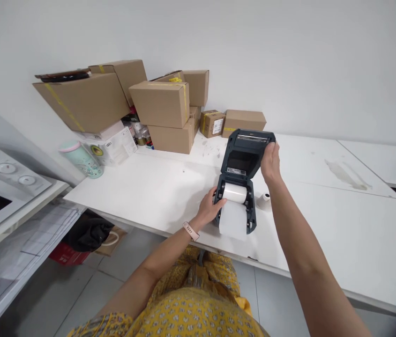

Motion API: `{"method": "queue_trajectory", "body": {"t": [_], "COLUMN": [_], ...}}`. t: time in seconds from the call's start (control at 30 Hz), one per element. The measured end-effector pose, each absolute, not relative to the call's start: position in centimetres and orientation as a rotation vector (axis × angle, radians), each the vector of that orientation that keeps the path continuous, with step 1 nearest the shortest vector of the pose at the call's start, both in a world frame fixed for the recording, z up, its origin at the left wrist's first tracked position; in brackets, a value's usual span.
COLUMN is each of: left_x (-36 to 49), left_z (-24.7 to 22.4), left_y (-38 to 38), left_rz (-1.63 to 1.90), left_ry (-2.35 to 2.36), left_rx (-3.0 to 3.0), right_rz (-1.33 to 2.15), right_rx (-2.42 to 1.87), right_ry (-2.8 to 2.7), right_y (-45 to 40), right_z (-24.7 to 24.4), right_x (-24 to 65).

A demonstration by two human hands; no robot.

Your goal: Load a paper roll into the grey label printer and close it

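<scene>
A dark label printer [251, 206] stands on the white table with its lid [244, 154] raised. Inside lies a white label roll [235, 193], and a strip of its paper [233, 219] hangs out over the front. My left hand [209, 207] grips the printer's left side, thumb over the edge near the roll. My right hand [271, 161] holds the right edge of the lid, fingers partly hidden behind it. A small white roll [264, 201] lies on the table just right of the printer.
Cardboard boxes [160, 104] are stacked at the back left, with smaller boxes [243, 122] along the wall. A mint tumbler [84, 160] and a white box [115, 146] stand at the left. A microwave [6, 182] sits on a shelf at far left.
</scene>
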State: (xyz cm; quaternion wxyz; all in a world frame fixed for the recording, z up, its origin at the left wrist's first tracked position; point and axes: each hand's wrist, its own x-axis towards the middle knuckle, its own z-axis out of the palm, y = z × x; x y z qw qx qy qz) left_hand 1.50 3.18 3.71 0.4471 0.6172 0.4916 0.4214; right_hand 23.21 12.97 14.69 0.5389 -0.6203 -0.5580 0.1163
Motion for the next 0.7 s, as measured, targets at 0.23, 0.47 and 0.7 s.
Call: {"method": "queue_trajectory", "body": {"t": [0.23, 0.47, 0.7], "left_x": [1.3, 1.5, 1.7], "left_z": [4.4, 7.6, 10.2], "left_y": [3.5, 7.4, 10.0], "left_rz": [0.962, 0.574, 0.039], "left_ry": [1.316, 1.574, 1.443], "left_rx": [1.597, 1.912, 2.035], "right_rz": [0.153, 0.390, 0.614], "right_rx": [-1.950, -1.821, -1.854], "right_ry": [-1.584, -2.280, -2.720], "right_y": [10.9, 7.6, 11.4], "right_z": [14.7, 13.0, 10.4], "right_x": [25.4, 22.2, 20.2]}}
